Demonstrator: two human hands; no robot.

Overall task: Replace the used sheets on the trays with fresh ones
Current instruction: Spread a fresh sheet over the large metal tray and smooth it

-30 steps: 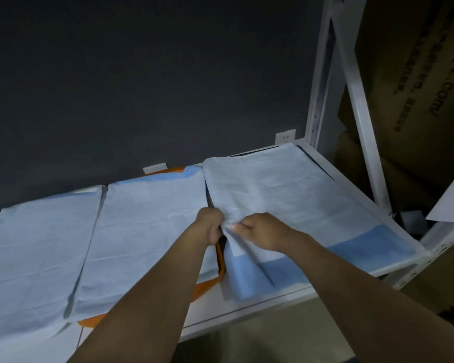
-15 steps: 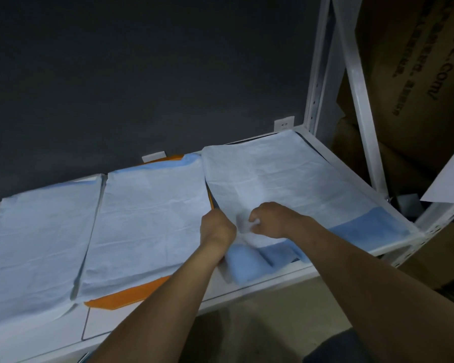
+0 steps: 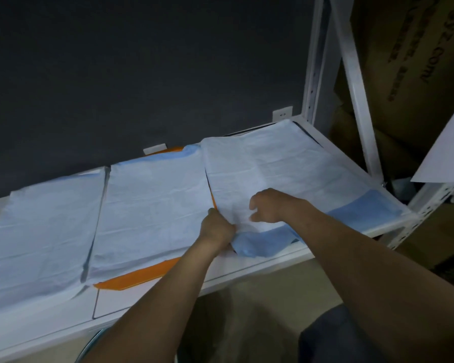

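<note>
The white shelf (image 3: 247, 280) carries the rightmost sheet (image 3: 286, 174) at its right end, just beside the middle sheet (image 3: 152, 205) on the orange tray (image 3: 136, 279). The left hand (image 3: 216, 229) and right hand (image 3: 270, 205), close together, each pinch its near-left corner. A hard tug may tear it or drag the neighbour askew.

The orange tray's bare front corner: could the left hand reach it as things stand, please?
Probably yes: a corner of the orange tray lies uncovered near the left hand, which must first release the sheet it grips.
</note>
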